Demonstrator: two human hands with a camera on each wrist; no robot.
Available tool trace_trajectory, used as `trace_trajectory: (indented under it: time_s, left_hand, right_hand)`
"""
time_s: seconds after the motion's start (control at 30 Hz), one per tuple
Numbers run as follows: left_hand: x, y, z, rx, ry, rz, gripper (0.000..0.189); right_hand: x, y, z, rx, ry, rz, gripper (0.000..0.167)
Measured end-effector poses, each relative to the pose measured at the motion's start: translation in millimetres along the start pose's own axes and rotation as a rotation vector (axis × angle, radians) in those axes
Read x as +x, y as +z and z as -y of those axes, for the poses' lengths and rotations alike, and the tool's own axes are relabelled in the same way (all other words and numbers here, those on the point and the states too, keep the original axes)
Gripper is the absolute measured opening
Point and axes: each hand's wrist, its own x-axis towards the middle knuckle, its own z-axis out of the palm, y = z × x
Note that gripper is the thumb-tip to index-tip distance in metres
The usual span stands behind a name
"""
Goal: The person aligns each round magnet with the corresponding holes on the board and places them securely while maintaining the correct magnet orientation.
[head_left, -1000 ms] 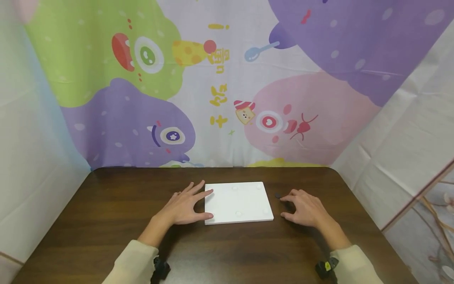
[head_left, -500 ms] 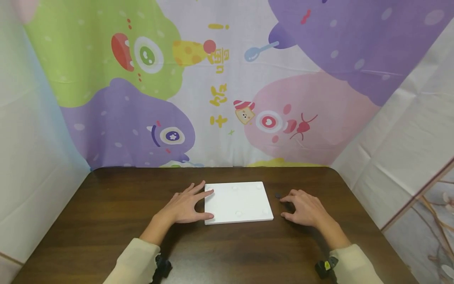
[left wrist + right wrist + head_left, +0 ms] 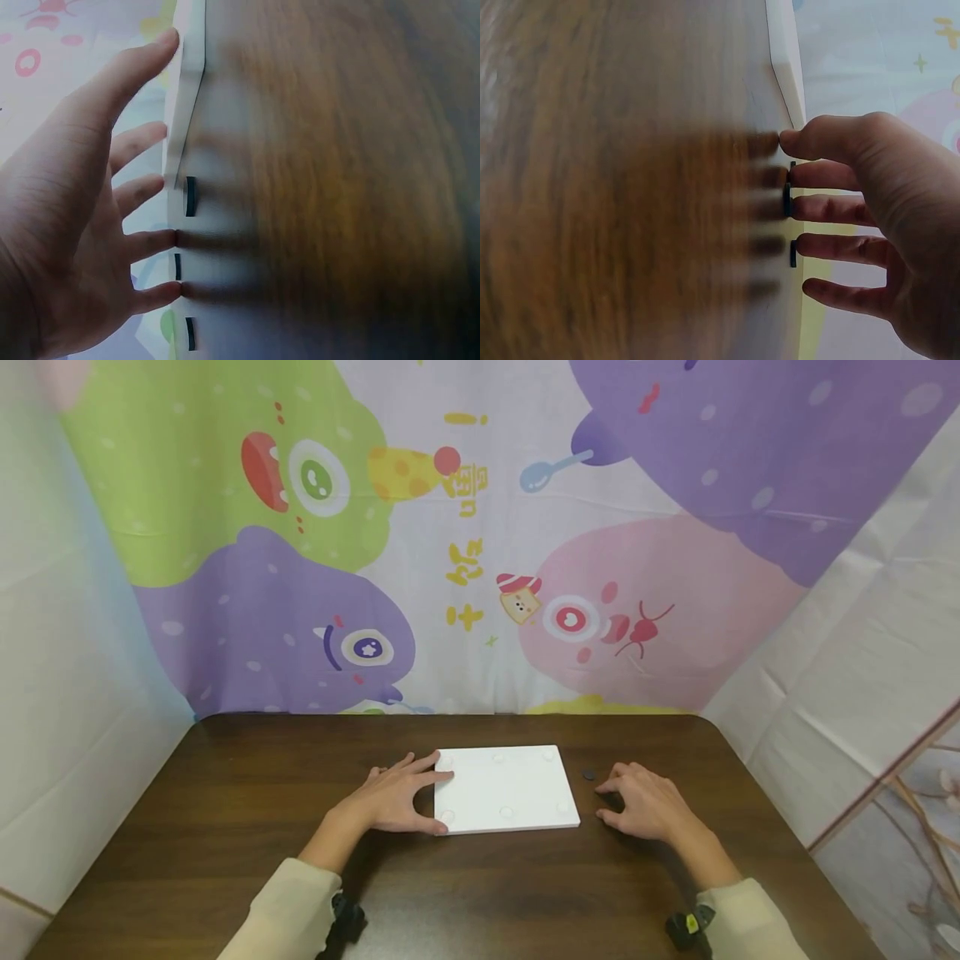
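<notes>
A white rectangular board (image 3: 480, 787) with several shallow round marks lies flat on the table. At its left edge my left hand (image 3: 386, 799) is spread, its thumb at the near corner and its fingers toward the far one. Several thin dark pieces stand out beside that hand in the left wrist view, one of them a small black piece (image 3: 190, 196). To the right of the board, apart from it, my right hand (image 3: 647, 803) rests with fingers loosely bent. A small dark disc (image 3: 588, 774) lies just beyond its fingertips. Other dark pieces (image 3: 793, 253) show close to its fingers in the right wrist view.
The dark brown wooden table (image 3: 510, 902) extends around the board and both hands. A cartoon-printed curtain (image 3: 465, 677) hangs behind its far edge. Pale cloths flank it, including a right-hand cloth (image 3: 832, 693). Dark cameras are strapped at both wrists.
My left hand's thumb has drawn back from the board's top to its near left corner, and the fingers have shifted slightly. The right hand, board and disc stay about where they were.
</notes>
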Motion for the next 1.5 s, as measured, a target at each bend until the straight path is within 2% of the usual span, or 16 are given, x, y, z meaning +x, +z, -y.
trace_trajectory:
  time_s: [0.43, 1.0, 1.3, 1.5]
  left_hand:
    - [0.0, -3.7, -4.7, -0.02, -0.008, 0.029, 0.092]
    - [1.0, -2.8, -1.1, -0.035, 0.0, 0.027, 0.09]
    - [0.8, -3.9, -0.5, -0.038, 0.004, 0.024, 0.09]
    - [0.9, -3.8, 0.5, -0.038, 0.001, 0.025, 0.091]
  right_hand:
    - [-2.0, -1.4, 2.2, -0.004, 0.005, 0.012, 0.03]
    - [-2.1, -4.3, -2.9, -0.007, 0.006, 0.027, 0.021]
    - [-2.2, -5.9, -6.9, -0.016, -0.007, -0.003, 0.012]
    - [-0.7, -4.9, -7.2, -0.008, 0.018, -0.014, 0.008]
